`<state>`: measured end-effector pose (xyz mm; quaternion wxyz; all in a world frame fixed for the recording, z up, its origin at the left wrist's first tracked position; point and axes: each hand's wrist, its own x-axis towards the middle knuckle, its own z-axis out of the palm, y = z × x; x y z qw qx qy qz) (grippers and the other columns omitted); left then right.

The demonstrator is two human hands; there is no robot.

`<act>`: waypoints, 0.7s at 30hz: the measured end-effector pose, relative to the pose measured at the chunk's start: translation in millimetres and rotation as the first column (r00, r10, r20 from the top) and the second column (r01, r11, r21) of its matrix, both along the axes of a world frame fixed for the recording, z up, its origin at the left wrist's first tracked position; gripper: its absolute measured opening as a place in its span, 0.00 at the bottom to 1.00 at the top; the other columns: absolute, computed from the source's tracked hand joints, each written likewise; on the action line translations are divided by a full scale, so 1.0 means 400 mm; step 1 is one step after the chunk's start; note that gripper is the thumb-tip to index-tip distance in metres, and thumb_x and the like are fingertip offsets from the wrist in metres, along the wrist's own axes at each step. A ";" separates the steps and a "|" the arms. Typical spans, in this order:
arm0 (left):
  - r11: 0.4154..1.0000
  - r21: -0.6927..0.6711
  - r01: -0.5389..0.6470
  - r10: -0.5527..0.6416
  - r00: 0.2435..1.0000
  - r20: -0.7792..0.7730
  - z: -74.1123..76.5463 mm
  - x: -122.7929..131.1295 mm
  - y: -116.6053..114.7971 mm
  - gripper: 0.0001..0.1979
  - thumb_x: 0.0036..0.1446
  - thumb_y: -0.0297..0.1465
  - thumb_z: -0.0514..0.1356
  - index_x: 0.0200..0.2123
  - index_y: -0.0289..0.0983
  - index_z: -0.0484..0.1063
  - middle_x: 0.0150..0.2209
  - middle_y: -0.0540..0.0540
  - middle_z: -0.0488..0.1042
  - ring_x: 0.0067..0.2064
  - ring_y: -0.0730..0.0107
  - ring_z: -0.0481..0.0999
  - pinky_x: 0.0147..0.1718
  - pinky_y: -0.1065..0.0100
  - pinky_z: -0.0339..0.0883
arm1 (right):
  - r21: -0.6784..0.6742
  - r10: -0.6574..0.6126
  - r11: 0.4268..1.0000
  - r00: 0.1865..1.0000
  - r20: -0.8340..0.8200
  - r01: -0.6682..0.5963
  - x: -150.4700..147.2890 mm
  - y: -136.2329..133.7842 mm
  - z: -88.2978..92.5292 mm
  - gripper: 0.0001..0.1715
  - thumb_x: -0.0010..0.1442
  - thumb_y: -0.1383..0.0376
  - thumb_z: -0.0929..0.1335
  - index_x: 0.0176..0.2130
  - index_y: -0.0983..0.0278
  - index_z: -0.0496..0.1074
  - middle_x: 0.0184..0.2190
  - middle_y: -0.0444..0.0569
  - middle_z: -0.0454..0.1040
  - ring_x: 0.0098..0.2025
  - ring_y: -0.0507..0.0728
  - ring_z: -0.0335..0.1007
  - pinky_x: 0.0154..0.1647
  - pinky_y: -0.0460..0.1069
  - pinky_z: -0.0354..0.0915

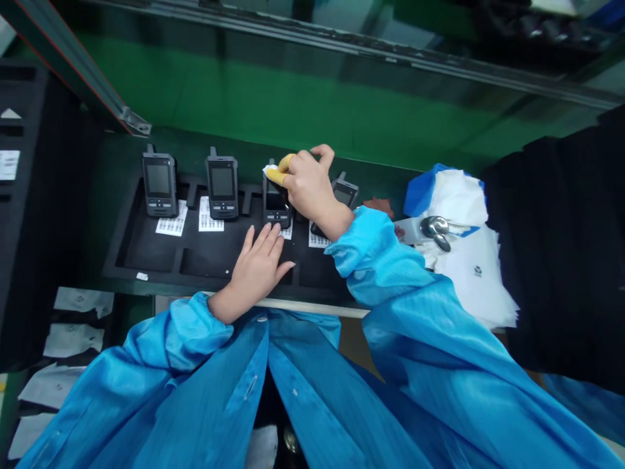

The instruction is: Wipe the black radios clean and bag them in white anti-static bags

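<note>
My right hand, with yellow finger cots on two fingers, pinches a small white wipe against the top of a black handheld radio. That radio has a dark screen and lies in a black foam tray. Flat on the tray, my left hand has its fingers stretched out, the tips at the radio's lower edge. To the left lie two more radios, one near and one farther off. Another radio is partly hidden behind my right wrist. White label sheets stick out beneath the radios.
On the right sit a blue box of white wipes, a shiny metal spoon-like object and a stack of white bags. Dark foam stacks rise at the far right. A black foam block stands left; a metal rail crosses behind.
</note>
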<state>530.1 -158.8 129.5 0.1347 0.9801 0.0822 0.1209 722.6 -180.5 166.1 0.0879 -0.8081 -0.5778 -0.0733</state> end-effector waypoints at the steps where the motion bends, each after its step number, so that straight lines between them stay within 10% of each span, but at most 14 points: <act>1: 1.000 -0.006 -0.007 0.007 1.000 -0.006 -0.001 0.000 -0.002 0.24 0.65 0.37 0.54 0.56 0.25 0.69 0.61 0.28 0.66 0.64 0.45 0.64 0.63 0.40 0.55 | -0.023 0.023 0.999 1.000 0.010 -0.022 -0.008 -0.007 -0.009 0.23 0.69 0.66 0.54 0.44 0.59 0.76 0.44 0.48 0.73 0.50 0.58 0.61 0.55 0.62 0.43; 7: 0.999 -0.024 -0.025 0.024 0.999 -0.035 0.000 0.002 -0.010 0.24 0.64 0.34 0.53 0.58 0.25 0.68 0.62 0.30 0.65 0.65 0.47 0.62 0.65 0.42 0.52 | -0.094 0.285 0.955 0.958 0.009 -0.283 -0.039 -0.075 -0.044 0.22 0.70 0.63 0.55 0.47 0.58 0.75 0.39 0.47 0.75 0.44 0.56 0.61 0.51 0.58 0.44; 13: 0.999 -0.043 -0.030 0.028 0.998 -0.059 0.003 0.002 -0.006 0.22 0.64 0.32 0.53 0.57 0.25 0.69 0.63 0.30 0.63 0.66 0.47 0.62 0.64 0.42 0.53 | 0.032 0.083 0.996 0.996 0.023 -0.083 0.012 -0.020 -0.033 0.26 0.71 0.62 0.52 0.44 0.57 0.76 0.42 0.47 0.73 0.46 0.57 0.61 0.53 0.60 0.43; 21: 0.999 -0.023 -0.031 0.029 0.998 -0.052 0.004 0.001 -0.008 0.22 0.63 0.31 0.53 0.56 0.24 0.69 0.63 0.31 0.64 0.65 0.46 0.63 0.64 0.41 0.54 | -0.018 0.218 0.976 0.976 0.024 -0.218 0.010 -0.074 -0.048 0.23 0.70 0.64 0.54 0.48 0.54 0.75 0.41 0.45 0.75 0.44 0.55 0.61 0.52 0.59 0.43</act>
